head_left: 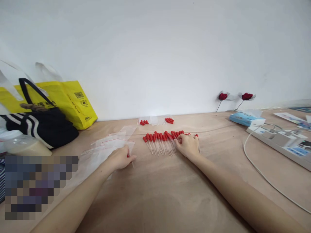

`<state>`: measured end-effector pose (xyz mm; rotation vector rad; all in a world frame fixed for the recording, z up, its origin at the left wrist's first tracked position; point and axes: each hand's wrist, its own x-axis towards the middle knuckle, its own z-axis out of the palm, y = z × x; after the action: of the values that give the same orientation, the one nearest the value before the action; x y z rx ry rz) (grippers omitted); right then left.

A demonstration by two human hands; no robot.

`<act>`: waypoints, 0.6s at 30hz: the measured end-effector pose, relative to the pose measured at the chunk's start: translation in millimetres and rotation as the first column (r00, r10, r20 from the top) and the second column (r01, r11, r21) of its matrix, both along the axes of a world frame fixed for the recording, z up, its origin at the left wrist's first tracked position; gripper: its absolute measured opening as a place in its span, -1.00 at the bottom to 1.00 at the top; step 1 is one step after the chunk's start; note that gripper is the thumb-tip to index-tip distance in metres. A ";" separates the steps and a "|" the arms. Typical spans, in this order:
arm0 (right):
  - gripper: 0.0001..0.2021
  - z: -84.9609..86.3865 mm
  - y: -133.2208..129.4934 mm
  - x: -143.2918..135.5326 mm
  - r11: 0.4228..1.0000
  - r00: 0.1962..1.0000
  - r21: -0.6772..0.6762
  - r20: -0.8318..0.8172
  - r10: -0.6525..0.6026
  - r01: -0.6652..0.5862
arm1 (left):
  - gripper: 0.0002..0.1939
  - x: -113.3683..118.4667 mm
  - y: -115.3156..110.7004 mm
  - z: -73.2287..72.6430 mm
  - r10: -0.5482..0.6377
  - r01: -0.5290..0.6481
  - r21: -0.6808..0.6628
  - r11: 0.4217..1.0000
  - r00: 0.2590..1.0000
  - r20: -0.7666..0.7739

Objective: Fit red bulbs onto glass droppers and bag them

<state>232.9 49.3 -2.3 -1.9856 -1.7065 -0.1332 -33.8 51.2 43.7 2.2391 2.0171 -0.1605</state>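
A row of glass droppers with red rubber bulbs lies on the wooden table, bulbs pointing toward the wall. My left hand is closed around a dropper; a bit of its red bulb and the thin glass tip show below the fingers. Beside that hand, clear zip bags with red seal lines lie fanned out. My right hand rests over the right part of the row, fingers bent and thumb against a dropper. It covers several droppers, and its grip is partly hidden.
By the wall lie filled zip bags with red-bulbed droppers inside. Yellow and black bags and a bottle stand left. Tissues, a power strip, a white cable and red flowers are right.
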 end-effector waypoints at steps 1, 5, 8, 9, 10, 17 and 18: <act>-0.78 -0.6 -0.5 0.7 1.000 1.000 0.023 0.004 0.006 -0.006 | -0.79 1.1 -0.2 -0.1 -0.010 0.010 -0.003 1.000 1.000 0.010; -0.81 -2.3 -5.6 2.3 0.984 0.999 0.171 0.024 0.039 -0.042 | -0.92 8.1 -2.6 2.2 -0.028 0.027 0.015 1.000 0.999 0.030; -0.84 -4.4 -12.6 0.1 0.954 0.994 0.280 0.052 0.096 -0.107 | -0.93 13.0 -6.1 1.7 -0.023 0.022 0.028 0.999 0.999 0.042; -0.84 -5.1 -15.2 -1.3 0.941 0.990 0.309 0.066 0.121 -0.136 | -0.91 13.9 -7.2 0.4 -0.026 0.025 0.032 0.999 0.998 0.051; -0.85 -5.8 -17.8 -3.0 0.928 0.986 0.334 0.080 0.147 -0.165 | -0.89 14.3 -8.1 -1.3 -0.037 0.034 0.037 0.999 0.997 0.065; -0.87 -6.4 -35.6 -7.9 0.879 0.957 0.378 0.109 0.270 -0.290 | -0.80 14.8 -7.8 -15.0 -0.165 0.145 0.090 0.985 0.944 0.285; -0.87 -5.8 -38.5 -7.9 0.881 0.954 0.368 0.079 0.288 -0.296 | -0.80 17.8 -8.8 -15.9 -0.157 0.136 0.081 0.987 0.908 0.389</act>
<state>225.1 10.8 -8.1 -1.4371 -1.8138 -0.3488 -16.0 42.5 27.8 2.2300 1.6604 0.3116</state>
